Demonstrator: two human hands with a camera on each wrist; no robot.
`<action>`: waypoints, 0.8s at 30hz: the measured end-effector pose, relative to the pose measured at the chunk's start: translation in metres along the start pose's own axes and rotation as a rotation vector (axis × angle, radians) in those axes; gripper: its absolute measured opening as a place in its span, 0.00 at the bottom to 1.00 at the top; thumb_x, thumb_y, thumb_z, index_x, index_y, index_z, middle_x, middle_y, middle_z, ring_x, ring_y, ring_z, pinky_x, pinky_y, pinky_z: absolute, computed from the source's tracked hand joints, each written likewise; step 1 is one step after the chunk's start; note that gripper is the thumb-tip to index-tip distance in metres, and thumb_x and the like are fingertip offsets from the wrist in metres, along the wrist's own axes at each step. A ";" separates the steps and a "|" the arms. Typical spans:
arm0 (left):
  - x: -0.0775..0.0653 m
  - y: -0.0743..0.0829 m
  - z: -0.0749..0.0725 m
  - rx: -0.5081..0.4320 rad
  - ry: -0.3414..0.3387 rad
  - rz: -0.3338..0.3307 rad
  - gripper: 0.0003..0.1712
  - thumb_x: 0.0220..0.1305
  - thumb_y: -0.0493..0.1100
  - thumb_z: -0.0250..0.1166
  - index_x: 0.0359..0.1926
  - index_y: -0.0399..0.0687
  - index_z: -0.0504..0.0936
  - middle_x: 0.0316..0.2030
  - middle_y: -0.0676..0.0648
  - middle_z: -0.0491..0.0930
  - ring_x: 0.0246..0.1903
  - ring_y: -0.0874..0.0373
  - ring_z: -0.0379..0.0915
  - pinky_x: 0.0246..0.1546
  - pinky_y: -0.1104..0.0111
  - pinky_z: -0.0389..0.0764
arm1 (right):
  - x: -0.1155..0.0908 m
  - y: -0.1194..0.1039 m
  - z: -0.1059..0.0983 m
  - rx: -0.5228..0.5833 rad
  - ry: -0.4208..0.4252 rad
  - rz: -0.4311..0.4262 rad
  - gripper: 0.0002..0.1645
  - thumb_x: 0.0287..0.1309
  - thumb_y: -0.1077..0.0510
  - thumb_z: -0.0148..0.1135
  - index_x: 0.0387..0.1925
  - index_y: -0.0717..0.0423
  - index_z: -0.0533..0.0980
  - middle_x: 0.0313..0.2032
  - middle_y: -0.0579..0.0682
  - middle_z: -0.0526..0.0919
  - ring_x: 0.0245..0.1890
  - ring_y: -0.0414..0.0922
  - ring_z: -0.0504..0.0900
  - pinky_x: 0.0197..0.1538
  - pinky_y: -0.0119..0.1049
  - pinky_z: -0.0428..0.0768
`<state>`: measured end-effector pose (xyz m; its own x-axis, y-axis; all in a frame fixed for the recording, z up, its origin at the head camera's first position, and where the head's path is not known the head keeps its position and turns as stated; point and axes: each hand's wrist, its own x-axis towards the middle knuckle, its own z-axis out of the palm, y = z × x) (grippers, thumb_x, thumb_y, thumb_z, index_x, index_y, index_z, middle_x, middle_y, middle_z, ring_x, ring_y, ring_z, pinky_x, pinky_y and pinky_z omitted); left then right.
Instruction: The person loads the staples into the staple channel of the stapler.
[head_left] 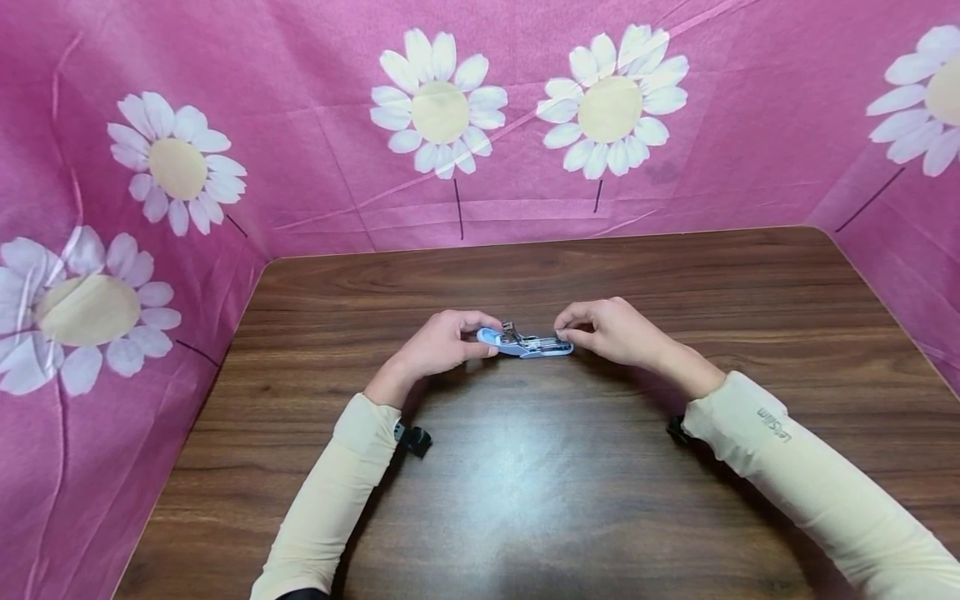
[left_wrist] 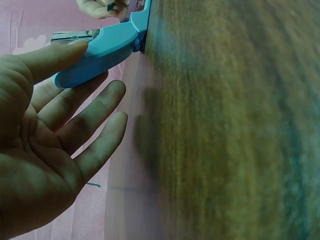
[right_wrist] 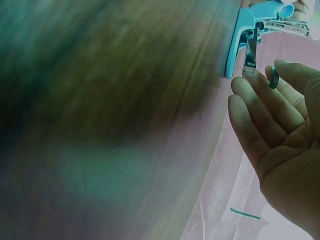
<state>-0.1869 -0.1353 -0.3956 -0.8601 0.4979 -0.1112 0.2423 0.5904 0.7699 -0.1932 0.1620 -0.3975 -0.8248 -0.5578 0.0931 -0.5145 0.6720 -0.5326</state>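
A light blue stapler (head_left: 517, 342) lies opened up on the wooden table, its metal inner parts exposed. My left hand (head_left: 442, 342) holds its left end between thumb and fingers; in the left wrist view the stapler's blue body (left_wrist: 102, 52) sits between the thumb and the index and middle fingers, while the other fingers are spread. At the other end, my right hand (head_left: 617, 332) pinches a short, dark strip of staples (right_wrist: 274, 78) between thumb and index finger. That strip is beside the end of the metal magazine (right_wrist: 251, 55), apart from it in the right wrist view.
The brown wooden table (head_left: 517, 483) has a rounded back edge. Pink cloth (head_left: 315, 167) with white daisies hangs behind it and along both sides. A black strap piece (head_left: 417, 442) is on the left wrist, and another dark one (head_left: 678, 429) shows by the right wrist.
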 end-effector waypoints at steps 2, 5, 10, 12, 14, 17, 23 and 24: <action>0.000 0.000 0.000 0.002 0.001 0.002 0.19 0.61 0.46 0.74 0.54 0.56 0.86 0.40 0.55 0.87 0.36 0.60 0.73 0.42 0.69 0.72 | 0.001 -0.001 0.001 0.000 0.000 -0.004 0.06 0.65 0.55 0.68 0.42 0.48 0.85 0.38 0.41 0.91 0.43 0.40 0.88 0.49 0.46 0.82; 0.000 0.000 0.000 0.002 0.003 -0.001 0.19 0.61 0.46 0.74 0.54 0.57 0.86 0.41 0.55 0.87 0.36 0.60 0.73 0.42 0.68 0.72 | 0.002 -0.003 0.002 -0.002 -0.003 -0.005 0.06 0.64 0.54 0.68 0.42 0.47 0.85 0.38 0.42 0.91 0.44 0.42 0.89 0.50 0.47 0.82; 0.000 -0.001 0.000 0.006 0.006 -0.005 0.18 0.61 0.46 0.74 0.53 0.57 0.86 0.41 0.56 0.88 0.36 0.60 0.73 0.43 0.68 0.72 | 0.003 -0.005 0.003 -0.010 -0.013 0.003 0.06 0.64 0.55 0.68 0.42 0.48 0.85 0.38 0.43 0.91 0.43 0.42 0.89 0.50 0.47 0.82; 0.000 -0.001 0.000 0.005 0.005 -0.003 0.18 0.61 0.47 0.74 0.53 0.57 0.86 0.41 0.56 0.88 0.36 0.60 0.73 0.42 0.68 0.72 | 0.003 -0.006 0.004 -0.013 -0.015 0.006 0.06 0.64 0.55 0.68 0.42 0.48 0.85 0.37 0.43 0.91 0.43 0.42 0.89 0.49 0.47 0.82; 0.001 -0.001 0.000 0.004 0.006 -0.001 0.18 0.61 0.47 0.74 0.53 0.57 0.86 0.41 0.56 0.88 0.35 0.59 0.73 0.42 0.67 0.72 | 0.003 -0.007 0.004 -0.014 -0.015 0.008 0.06 0.64 0.55 0.68 0.42 0.48 0.85 0.37 0.43 0.91 0.43 0.41 0.89 0.49 0.47 0.82; 0.001 -0.001 0.000 0.009 0.009 0.001 0.18 0.61 0.46 0.74 0.52 0.57 0.87 0.41 0.57 0.88 0.35 0.60 0.73 0.42 0.67 0.72 | 0.004 -0.007 0.005 -0.014 -0.018 0.013 0.05 0.64 0.55 0.68 0.42 0.48 0.84 0.37 0.43 0.91 0.43 0.41 0.89 0.49 0.47 0.81; 0.001 -0.001 0.000 0.007 0.011 0.010 0.17 0.62 0.46 0.74 0.53 0.56 0.87 0.42 0.55 0.88 0.35 0.60 0.73 0.42 0.68 0.72 | 0.004 -0.009 0.005 -0.019 -0.026 0.016 0.04 0.64 0.55 0.68 0.41 0.47 0.84 0.36 0.42 0.91 0.41 0.40 0.88 0.47 0.46 0.81; 0.001 -0.001 0.000 0.005 0.010 0.010 0.17 0.62 0.46 0.74 0.53 0.56 0.87 0.41 0.55 0.88 0.35 0.60 0.73 0.41 0.68 0.72 | 0.004 -0.009 0.005 -0.021 -0.027 0.014 0.04 0.64 0.55 0.68 0.40 0.46 0.84 0.36 0.42 0.91 0.41 0.39 0.88 0.46 0.46 0.81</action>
<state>-0.1882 -0.1346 -0.3966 -0.8622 0.4971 -0.0969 0.2532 0.5888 0.7676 -0.1905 0.1514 -0.3967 -0.8258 -0.5605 0.0629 -0.5077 0.6902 -0.5156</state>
